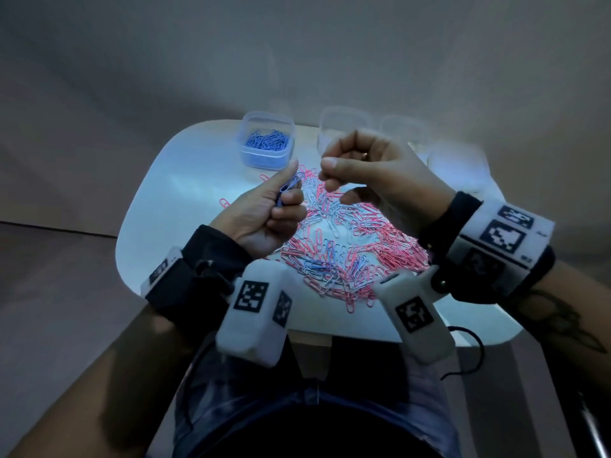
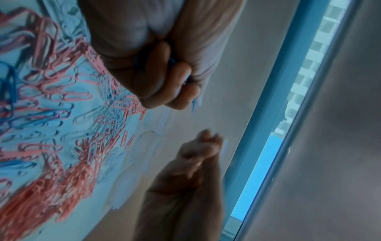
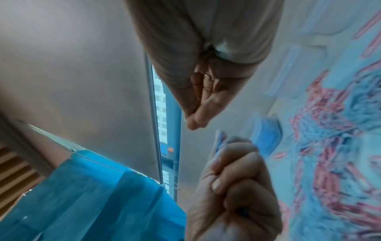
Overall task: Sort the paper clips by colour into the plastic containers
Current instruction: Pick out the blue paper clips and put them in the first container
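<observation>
A loose pile of pink, white and blue paper clips (image 1: 347,246) covers the middle of the white table (image 1: 185,180). At the back left stands a plastic container (image 1: 267,118) with blue clips in it. My left hand (image 1: 287,196) is lifted above the pile's left side and grips a small bunch of blue clips (image 1: 291,188), whose ends stick out past the fingers (image 2: 194,104). My right hand (image 1: 330,173) hovers just to its right. Thumb and fingertips (image 3: 195,120) are pinched together, and no clip shows between them.
Clear empty containers stand along the back edge: one (image 1: 344,120) beside the blue one, another (image 1: 406,127) further right, and a third, blurred one (image 1: 453,160) at the right. A few stray pink clips (image 1: 224,203) lie left of the pile. Wrist cameras hang over the near table edge.
</observation>
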The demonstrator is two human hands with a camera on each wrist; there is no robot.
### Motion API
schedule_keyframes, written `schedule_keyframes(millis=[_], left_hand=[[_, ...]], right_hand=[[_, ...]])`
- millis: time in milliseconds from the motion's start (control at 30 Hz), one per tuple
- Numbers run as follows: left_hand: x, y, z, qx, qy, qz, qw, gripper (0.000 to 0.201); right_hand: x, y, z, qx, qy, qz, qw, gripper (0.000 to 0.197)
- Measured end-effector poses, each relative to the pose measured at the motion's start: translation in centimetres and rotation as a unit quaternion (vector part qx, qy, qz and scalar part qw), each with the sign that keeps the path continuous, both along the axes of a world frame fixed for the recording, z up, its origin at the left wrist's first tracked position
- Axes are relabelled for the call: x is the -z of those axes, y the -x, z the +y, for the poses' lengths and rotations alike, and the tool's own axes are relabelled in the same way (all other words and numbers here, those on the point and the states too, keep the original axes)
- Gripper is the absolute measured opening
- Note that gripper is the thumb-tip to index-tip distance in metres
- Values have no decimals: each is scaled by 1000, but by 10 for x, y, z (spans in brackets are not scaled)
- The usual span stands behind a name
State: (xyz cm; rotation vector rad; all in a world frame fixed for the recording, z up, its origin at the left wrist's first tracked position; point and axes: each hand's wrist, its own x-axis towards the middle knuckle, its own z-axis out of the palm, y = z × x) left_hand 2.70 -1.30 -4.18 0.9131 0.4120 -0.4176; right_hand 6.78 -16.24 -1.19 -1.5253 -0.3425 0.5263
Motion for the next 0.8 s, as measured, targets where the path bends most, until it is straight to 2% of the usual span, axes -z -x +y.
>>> schedule_keyframes(millis=[67,133,167,233,267,367,467,533,600,667,700,767,800], left_hand=[[0,1,4,-4,-19,2,1000,39],[0,0,11,-9,-20,9,1000,36],[0,0,16,-11,-16,12,1000,34],[0,1,24,-11,-12,12,1000,30],[0,1,27,-5,-17,9,1000,29],[-1,1,33,44,-63,-2,997,20],[-6,-8,36,109,-144,-5,984,20],[-7,-18,34,126,-234,-8,964,23],[-7,-28,30,135,-355,-19,925,25],[-5,-34,24,167,-479,-55,860,28],[-3,-35,21,197,-543,-81,812,30],[0,-37,17,257,-656,-129,698,31],[1,-37,16,272,-687,-144,658,32]], right_hand=[[10,-7,-6,1,82,-48,995,16],[18,-16,-9,-38,235,-135,962,10],[21,-21,-8,-79,319,-185,926,6],[24,-29,0,-165,450,-282,831,17],[24,-30,7,-195,487,-312,792,21],[26,-35,28,-233,543,-364,720,22],[33,-37,41,-238,583,-365,686,14],[35,-38,43,-226,584,-360,692,11],[37,-39,41,-230,567,-347,711,5],[38,-40,37,-238,548,-329,731,11],[39,-40,35,-238,544,-318,739,12],[40,-40,31,-228,541,-309,748,13],[40,-40,28,-223,544,-309,747,13]])
